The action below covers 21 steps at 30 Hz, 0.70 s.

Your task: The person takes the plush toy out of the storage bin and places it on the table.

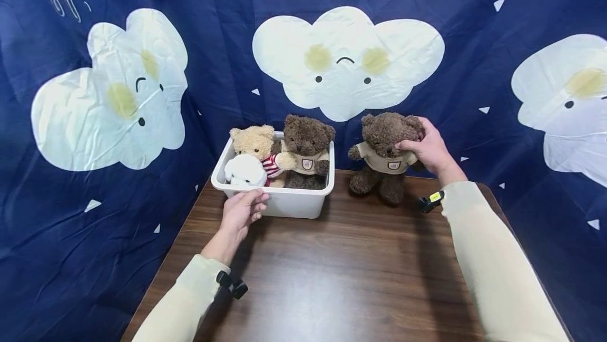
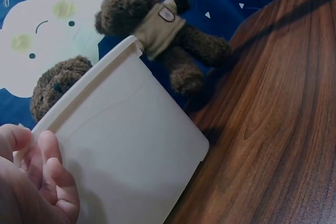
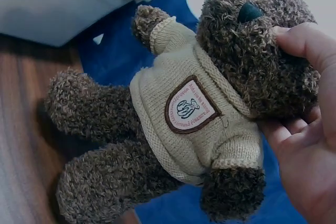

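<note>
My right hand (image 1: 430, 147) grips the head of a dark brown teddy bear (image 3: 178, 108) in a beige knitted sweater with a shield-shaped patch; its thumb presses on the face. The bear is upright at the right of a white plastic bin (image 1: 289, 204). At the bin's front rim, my left hand (image 1: 243, 210) pinches the edge between thumb and curled fingers. Inside the bin sit a second dark brown bear (image 1: 307, 136), a light tan bear (image 1: 253, 142) in a red-and-white striped top, and a white plush toy (image 1: 245, 170) at the front left.
The bin stands near the far left of a brown wooden table (image 1: 332, 268). Behind the table hangs a dark blue cloth (image 1: 223, 68) printed with white clouds and small triangles, and it also lines both sides.
</note>
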Motion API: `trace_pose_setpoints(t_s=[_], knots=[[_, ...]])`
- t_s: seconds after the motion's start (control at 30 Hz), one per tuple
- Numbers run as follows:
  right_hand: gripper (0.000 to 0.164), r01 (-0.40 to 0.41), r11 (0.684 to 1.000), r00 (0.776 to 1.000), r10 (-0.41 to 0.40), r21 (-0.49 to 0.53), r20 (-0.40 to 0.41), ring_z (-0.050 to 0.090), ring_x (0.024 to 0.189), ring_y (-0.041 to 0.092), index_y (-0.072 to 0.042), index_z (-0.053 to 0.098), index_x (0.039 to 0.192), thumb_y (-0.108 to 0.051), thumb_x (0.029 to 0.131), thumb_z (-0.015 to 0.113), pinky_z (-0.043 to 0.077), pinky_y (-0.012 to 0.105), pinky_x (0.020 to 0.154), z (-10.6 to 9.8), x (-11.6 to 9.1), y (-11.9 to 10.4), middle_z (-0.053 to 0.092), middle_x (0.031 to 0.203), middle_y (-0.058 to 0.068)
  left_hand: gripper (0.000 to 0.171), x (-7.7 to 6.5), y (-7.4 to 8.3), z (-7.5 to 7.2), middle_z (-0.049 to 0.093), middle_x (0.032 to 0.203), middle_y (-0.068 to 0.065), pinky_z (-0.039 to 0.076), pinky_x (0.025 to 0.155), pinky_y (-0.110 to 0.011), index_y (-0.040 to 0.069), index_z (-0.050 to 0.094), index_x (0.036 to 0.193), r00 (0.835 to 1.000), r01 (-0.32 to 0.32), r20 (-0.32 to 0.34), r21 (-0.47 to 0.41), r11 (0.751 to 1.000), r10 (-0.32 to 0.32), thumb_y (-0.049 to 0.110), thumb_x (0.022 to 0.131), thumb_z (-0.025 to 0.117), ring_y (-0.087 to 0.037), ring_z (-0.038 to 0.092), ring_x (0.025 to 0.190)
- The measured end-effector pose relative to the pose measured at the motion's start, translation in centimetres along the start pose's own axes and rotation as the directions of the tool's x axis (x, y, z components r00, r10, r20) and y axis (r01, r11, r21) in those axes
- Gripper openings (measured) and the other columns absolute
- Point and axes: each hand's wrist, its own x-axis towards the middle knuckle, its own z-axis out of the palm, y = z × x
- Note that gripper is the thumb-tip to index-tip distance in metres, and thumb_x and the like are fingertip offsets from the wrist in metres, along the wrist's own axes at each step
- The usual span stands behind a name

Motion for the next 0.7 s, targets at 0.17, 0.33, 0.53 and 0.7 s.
trace_pose_setpoints(t_s=[0.17,0.33,0.53,0.7], knots=[[0.079,-0.019,0.999,1.000,0.019,0.041,0.004,0.061,0.109,0.008,-0.013,0.037,0.149,0.013,0.083,0.072,0.057,0.019,0.083,0.4,0.3,2.0,0.060,0.122,-0.004,0.010,0.0,-0.1,0.0,0.078,0.080,0.003,0.045,0.048,-0.016,0.007,0.067,0.101,1.000,-0.001,-0.004,0.005,1.000,0.001,0.017,0.097,0.069,-0.004,0.064,0.055],[0.080,-0.087,0.995,0.996,0.087,0.042,0.004,0.061,0.106,0.006,-0.012,0.031,0.152,0.010,0.086,0.070,0.058,0.019,0.080,0.7,0.6,3.1,0.059,0.119,-0.006,0.012,0.1,0.0,0.0,0.078,0.079,0.004,0.046,0.048,-0.015,0.006,0.067,0.102,1.000,-0.002,-0.002,0.021,1.000,0.002,0.017,0.097,0.070,-0.003,0.063,0.056],[0.078,-0.150,0.985,0.988,0.152,-0.079,0.016,0.058,0.105,0.005,-0.003,0.029,0.153,0.006,0.086,0.068,0.055,0.020,0.082,1.0,1.3,4.3,0.056,0.128,0.006,0.011,0.2,-0.2,0.0,0.078,0.079,0.003,0.045,0.047,-0.016,0.006,0.067,0.100,1.000,-0.008,-0.008,0.009,1.000,0.008,0.016,0.096,0.070,-0.004,0.064,0.055],[0.075,-0.161,0.956,0.986,0.168,-0.243,0.005,0.056,0.116,0.021,0.000,0.033,0.151,-0.003,0.087,0.070,0.050,0.027,0.093,0.7,0.9,6.1,0.053,0.138,0.021,0.010,0.2,-0.2,-0.1,0.079,0.080,0.002,0.045,0.047,-0.016,0.007,0.068,0.098,1.000,-0.015,-0.009,0.010,1.000,0.015,0.016,0.096,0.071,-0.004,0.064,0.056]])
